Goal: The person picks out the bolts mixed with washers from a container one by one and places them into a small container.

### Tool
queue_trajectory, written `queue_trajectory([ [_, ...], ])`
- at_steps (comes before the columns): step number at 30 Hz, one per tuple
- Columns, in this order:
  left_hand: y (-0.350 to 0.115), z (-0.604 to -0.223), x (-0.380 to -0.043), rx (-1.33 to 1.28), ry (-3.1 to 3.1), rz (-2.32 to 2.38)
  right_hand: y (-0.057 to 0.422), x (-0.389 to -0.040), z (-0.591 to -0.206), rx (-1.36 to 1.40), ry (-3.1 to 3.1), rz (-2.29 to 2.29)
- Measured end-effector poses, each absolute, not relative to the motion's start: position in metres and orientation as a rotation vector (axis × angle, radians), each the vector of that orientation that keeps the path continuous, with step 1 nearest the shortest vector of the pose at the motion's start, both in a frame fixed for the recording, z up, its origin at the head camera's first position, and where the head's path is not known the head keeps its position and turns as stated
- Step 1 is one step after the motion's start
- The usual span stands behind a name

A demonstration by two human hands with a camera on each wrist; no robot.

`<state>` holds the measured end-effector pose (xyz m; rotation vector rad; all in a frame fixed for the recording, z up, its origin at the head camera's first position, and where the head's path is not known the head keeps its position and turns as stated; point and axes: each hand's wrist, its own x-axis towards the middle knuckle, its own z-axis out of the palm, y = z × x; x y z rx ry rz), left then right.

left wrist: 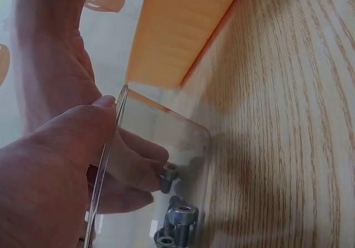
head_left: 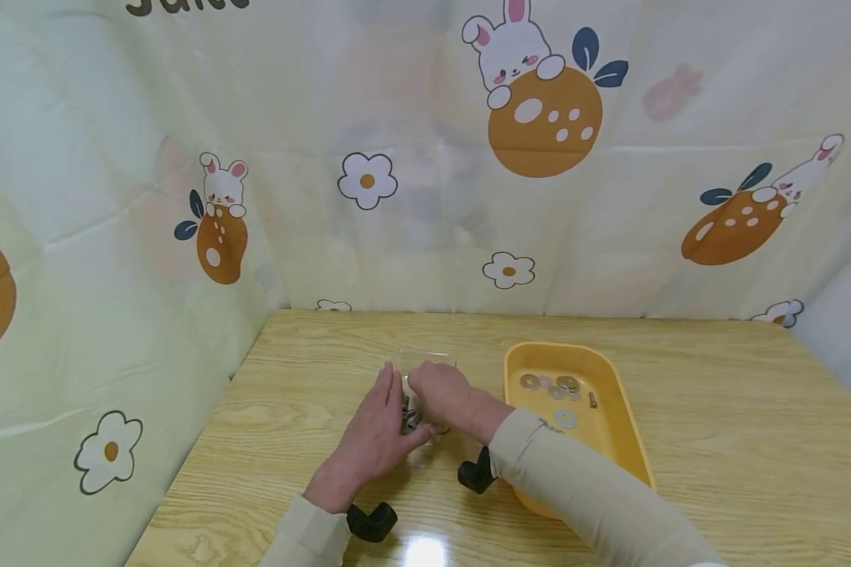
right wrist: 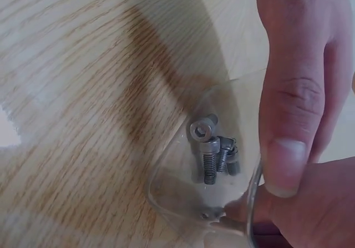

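In the head view a small clear plastic box (head_left: 425, 353) stands on the table, largely covered by both hands. My left hand (head_left: 376, 437) holds it, fingers along the left side and thumb across the near wall. Knuckles up, my right hand (head_left: 443, 394) reaches into the box with curled fingers. Through the wall in the left wrist view, its fingertips pinch a bolt (left wrist: 170, 176), a socket-head one. Several more bolts (right wrist: 211, 153) lie in a small heap at the bottom of the box in the right wrist view.
A yellow-orange tray (head_left: 627, 417) stands to the right, under my right forearm. Inside it are several flat washers (head_left: 566, 417) and a loose bolt (head_left: 592, 400). Behind the wooden table (head_left: 312, 346) hangs a printed curtain (head_left: 425, 236).
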<state>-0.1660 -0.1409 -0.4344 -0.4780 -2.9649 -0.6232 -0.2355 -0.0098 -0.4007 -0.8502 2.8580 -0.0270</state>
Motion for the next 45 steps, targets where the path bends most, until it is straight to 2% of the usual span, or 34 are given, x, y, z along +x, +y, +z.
queue_trajectory([
  [17, -0.139, -0.431, -0.164, -0.465, -3.003, -0.641, 0.018, -0.242, -0.386, -0.938, 2.818, -0.579],
  [34, -0.130, -0.425, -0.164, -0.477, -2.969, -0.612, 0.059, -0.245, -0.370, -0.584, 2.481, -1.216],
  [45, -0.112, -0.417, -0.164, -0.525, -2.951, -0.612, 0.097, -0.242, -0.369, -0.530, 2.429, -1.360],
])
